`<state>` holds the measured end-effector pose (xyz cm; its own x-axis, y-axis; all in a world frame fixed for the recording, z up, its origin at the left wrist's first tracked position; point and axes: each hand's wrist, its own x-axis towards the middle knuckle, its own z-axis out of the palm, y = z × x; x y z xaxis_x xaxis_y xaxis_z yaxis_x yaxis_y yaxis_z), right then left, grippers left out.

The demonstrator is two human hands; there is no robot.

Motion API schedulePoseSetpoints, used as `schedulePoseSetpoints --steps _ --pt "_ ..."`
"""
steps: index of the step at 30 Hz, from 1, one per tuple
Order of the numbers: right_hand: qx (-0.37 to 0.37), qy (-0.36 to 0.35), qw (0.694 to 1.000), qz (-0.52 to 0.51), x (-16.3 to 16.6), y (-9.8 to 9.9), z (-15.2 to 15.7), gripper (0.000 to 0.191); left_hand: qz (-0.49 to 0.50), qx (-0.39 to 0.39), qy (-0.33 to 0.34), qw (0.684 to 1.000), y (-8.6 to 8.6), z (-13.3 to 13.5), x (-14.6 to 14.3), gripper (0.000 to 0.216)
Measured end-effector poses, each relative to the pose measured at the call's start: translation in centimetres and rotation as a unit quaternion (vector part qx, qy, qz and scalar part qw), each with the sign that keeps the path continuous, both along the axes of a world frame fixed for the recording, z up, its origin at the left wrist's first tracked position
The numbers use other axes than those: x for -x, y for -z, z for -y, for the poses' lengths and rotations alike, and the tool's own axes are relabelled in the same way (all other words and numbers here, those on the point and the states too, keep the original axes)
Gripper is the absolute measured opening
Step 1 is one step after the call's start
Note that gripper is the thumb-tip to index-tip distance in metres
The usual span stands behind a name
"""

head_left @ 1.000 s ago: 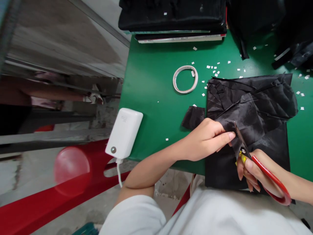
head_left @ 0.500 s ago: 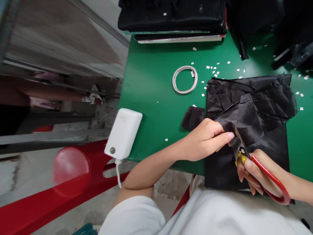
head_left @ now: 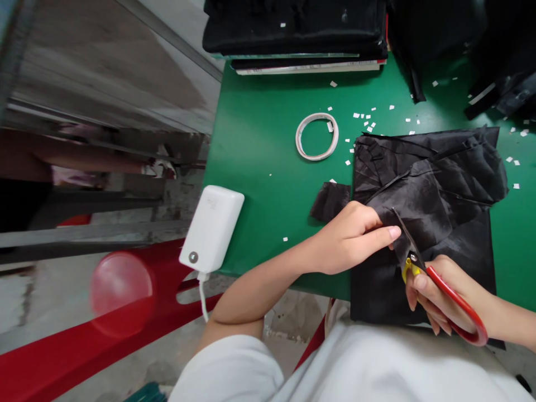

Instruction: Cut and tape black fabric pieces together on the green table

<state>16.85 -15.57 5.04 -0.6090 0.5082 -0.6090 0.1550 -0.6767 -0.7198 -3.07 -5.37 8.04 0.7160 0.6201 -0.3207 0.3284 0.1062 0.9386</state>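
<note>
Black fabric (head_left: 444, 190) lies crumpled over a flat black piece on the green table (head_left: 259, 134). My left hand (head_left: 355, 237) is closed on a part of this fabric, its thumb pressed against the fingers. Held in my right hand (head_left: 439, 290) are scissors (head_left: 454, 298) with red handles and a yellow part near the pivot. The blades point up and left, just right of my left thumb, over the fabric. How far the blades are apart is hard to make out. A small black scrap (head_left: 330, 202) sticks out left of the fabric.
A roll of white tape (head_left: 298, 137) and many tiny white bits lie on the table. Folded black cloth (head_left: 293, 28) is stacked at the back. A white power bank (head_left: 213, 226) with a cable overhangs the left edge, beside a red chair (head_left: 167, 279). Another person's arm (head_left: 92, 156) shows far left.
The scissors have shifted slightly left and their handles have come closer in. My left hand has hardly moved, and the fabric lies nearly the same.
</note>
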Motion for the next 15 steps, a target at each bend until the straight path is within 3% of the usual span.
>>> schedulePoseSetpoints --steps 9,15 --pt "0.008 0.012 1.0 -0.005 -0.3 0.5 0.47 0.065 0.022 0.065 -0.156 0.985 -0.02 0.59 -0.39 0.054" --pt "0.015 0.002 1.0 0.021 -0.24 -0.05 0.15 0.07 0.019 0.082 -0.157 0.984 0.28 0.4 -0.3 0.049"
